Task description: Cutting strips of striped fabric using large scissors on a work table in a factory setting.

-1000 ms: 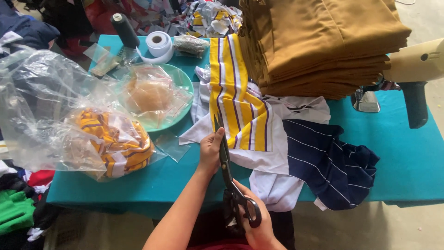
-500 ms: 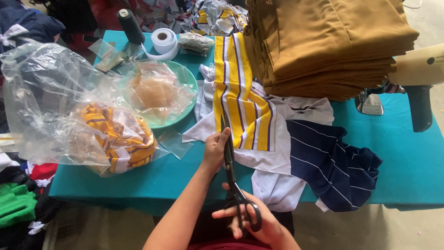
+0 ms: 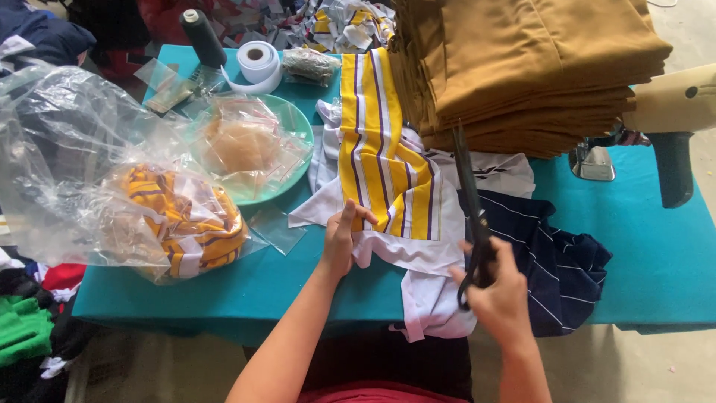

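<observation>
Pinning the yellow, white and purple striped fabric panel (image 3: 384, 160) flat, left hand (image 3: 344, 240) presses its lower-left corner while right hand (image 3: 498, 287) grips long black scissors (image 3: 470, 205) just right of it, uncut.

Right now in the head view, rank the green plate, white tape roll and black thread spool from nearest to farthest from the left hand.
1. Green plate, up-left of the left hand.
2. White tape roll, beyond the plate at the table's far edge.
3. Black thread spool, farthest, left of the roll.
</observation>
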